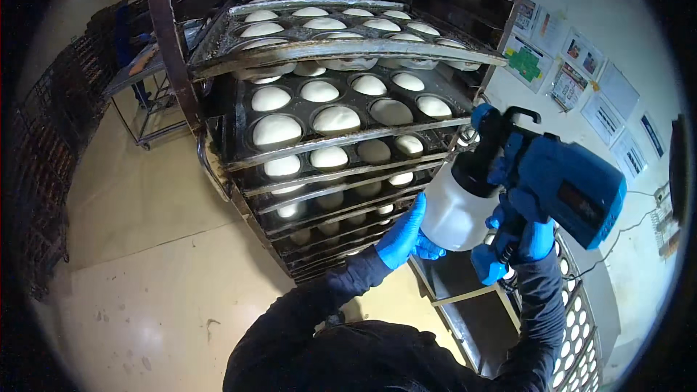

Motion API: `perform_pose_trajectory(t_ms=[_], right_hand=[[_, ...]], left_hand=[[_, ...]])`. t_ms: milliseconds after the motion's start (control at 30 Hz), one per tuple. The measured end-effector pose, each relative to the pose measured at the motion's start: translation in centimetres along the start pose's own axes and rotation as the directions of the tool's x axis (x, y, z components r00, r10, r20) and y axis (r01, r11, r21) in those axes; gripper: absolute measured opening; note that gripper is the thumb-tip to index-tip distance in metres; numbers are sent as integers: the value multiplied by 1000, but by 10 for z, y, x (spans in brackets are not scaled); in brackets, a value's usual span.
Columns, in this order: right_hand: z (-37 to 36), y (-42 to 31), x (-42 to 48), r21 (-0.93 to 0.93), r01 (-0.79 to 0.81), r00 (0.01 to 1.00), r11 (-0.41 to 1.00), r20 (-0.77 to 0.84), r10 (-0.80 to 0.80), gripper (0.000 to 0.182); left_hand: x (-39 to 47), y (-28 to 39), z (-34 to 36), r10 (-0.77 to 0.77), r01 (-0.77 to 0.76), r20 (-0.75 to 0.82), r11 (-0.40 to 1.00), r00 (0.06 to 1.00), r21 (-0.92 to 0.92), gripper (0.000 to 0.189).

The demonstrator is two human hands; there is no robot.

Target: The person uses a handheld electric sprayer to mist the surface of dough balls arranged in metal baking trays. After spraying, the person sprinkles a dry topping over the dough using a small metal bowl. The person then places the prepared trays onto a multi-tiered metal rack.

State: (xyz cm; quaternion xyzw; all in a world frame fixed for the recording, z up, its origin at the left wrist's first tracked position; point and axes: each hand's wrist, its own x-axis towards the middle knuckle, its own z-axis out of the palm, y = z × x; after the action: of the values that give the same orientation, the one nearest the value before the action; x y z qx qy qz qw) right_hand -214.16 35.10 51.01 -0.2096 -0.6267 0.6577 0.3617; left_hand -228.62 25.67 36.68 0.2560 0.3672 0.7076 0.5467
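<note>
A blue and black electric paint-type sprayer [572, 185] hangs over the right side of a baking rack. Below its nozzle end is a white translucent container [456, 212]. My right hand [536, 237], in a blue glove, grips the sprayer's handle. My left hand [402, 237], gloved too, cups the container from the lower left. Just beyond the hands, a metal rack holds moulded trays with round white dough pieces [336, 118]. The upper tray [348, 50] juts out of the rack towards me. Whether spray is coming out I cannot tell.
The rack's rusty upright [173, 38] stands left. Papers [581, 53] hang on the right wall, with a cable [610, 242] below. More filled trays [572, 332] lie at lower right. A person [126, 38] stands by a wheeled table [146, 68] at far left.
</note>
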Motion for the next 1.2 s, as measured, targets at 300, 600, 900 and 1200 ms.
perform_pose_trajectory(t_ms=[300, 600, 900, 1200], right_hand=[[22, 6, 18, -194, -81, 941, 978, 308, 139, 21], [-1, -8, 3, 230, -109, 990, 967, 111, 85, 41], [-65, -19, -15, 242, -28, 999, 970, 40, 19, 35], [-120, -67, -30, 81, -217, 976, 973, 0, 218, 38]], left_hand=[[-54, -4, -28, 101, -103, -122, 995, 987, -14, 85], [-40, 57, -52, 399, -520, -473, 840, 786, -156, 74], [21, 110, -56, 469, -815, -743, 552, 477, -174, 32], [-26, 33, 19, 620, -750, -689, 640, 376, 166, 19]])
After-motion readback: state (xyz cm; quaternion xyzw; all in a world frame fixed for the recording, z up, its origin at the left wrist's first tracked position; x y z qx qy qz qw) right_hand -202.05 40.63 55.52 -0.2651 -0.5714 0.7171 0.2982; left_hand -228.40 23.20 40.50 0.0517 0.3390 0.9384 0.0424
